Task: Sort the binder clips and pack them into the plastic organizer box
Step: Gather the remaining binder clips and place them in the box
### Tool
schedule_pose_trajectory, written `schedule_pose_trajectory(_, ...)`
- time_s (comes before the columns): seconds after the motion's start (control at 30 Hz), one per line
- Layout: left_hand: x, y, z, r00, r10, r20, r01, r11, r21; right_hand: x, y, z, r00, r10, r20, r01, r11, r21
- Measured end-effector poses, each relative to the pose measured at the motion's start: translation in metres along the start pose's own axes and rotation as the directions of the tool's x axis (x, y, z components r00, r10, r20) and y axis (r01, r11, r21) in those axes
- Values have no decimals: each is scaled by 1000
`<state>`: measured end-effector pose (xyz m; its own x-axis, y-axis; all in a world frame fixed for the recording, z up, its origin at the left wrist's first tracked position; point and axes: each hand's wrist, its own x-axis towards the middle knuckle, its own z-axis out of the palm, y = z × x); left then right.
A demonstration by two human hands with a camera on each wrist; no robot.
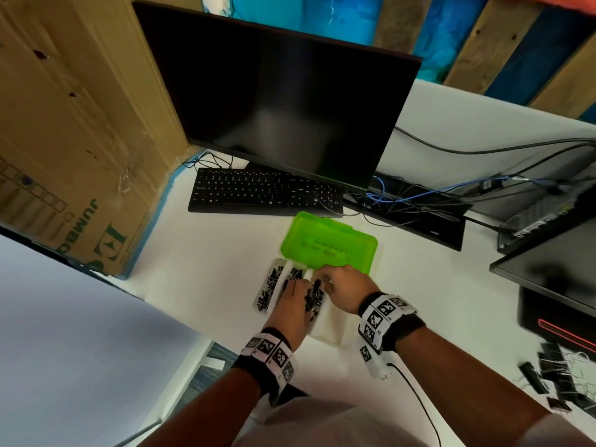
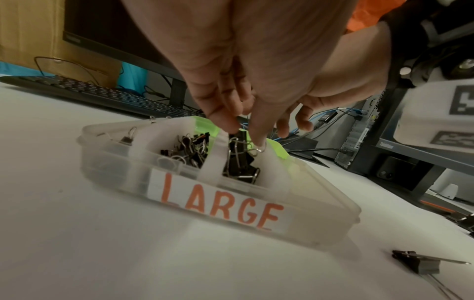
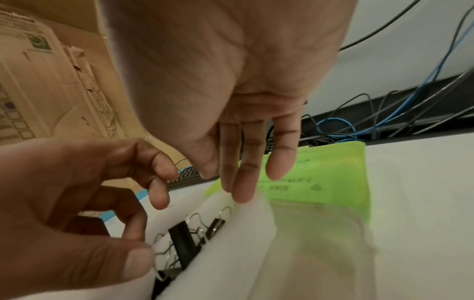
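The clear plastic organizer box point(image 2: 320, 205) with a green hinged lid point(image 1: 329, 243) sits open on the white worktop point(image 1: 209, 253), its front label reading "LARGE". The left hand point(image 2: 246, 67) reaches down into a compartment of black binder clips point(image 2: 238, 160), fingertips point(image 2: 256, 134) apparently pinching a wire handle, though blur makes this uncertain. The right hand point(image 3: 231, 81) hovers over the next divider, fingers straight, its grip wide and holding nothing. More black clips point(image 1: 554, 375) lie well apart to the right.

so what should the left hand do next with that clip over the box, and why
Probably release it: the left hand pinches a binder clip already low inside a compartment of the organizer box among other clips, while the right hand's straight fingers touch the divider.
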<state>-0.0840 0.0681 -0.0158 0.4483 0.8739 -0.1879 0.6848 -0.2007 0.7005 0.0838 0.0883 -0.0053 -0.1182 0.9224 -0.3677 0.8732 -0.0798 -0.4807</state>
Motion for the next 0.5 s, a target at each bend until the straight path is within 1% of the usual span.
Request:
schedule_pose_trajectory(0.07,4,6,4,999,33,2,-33,999,36,-8,10,-3,1000,15,-21,-15,1000,8)
schedule_pose_trajectory(0.17,11,18,16,990,122,76,-130,984,122,-27,37,-7,997,77,-20,-75,994,82)
schedule_pose_trajectory(0.23,15,23,26,986,137,99,-155,967,204,-46,61,-7,993,121,9,-121,986,112)
schedule_pose_trajectory(0.27,17,25,30,989,121,90,-139,965,222,-57,73,-7,990,140,31,-143,983,114)
schedule_pose_trajectory(0.33,21,26,34,995,68,70,-83,970,227,-80,94,-6,978,174,118,-186,978,96)
schedule_pose_trajectory(0.4,26,24,35,996,43,73,-59,972,229,-102,103,1,953,182,244,-197,980,38)
schedule_pose_trajectory(0.43,27,23,34,996,45,77,-62,971,232,-111,103,7,940,178,291,-188,982,6)
schedule_pose_trajectory(0.5,29,21,32,995,82,61,-94,967,239,-124,99,21,925,161,344,-156,987,-40)
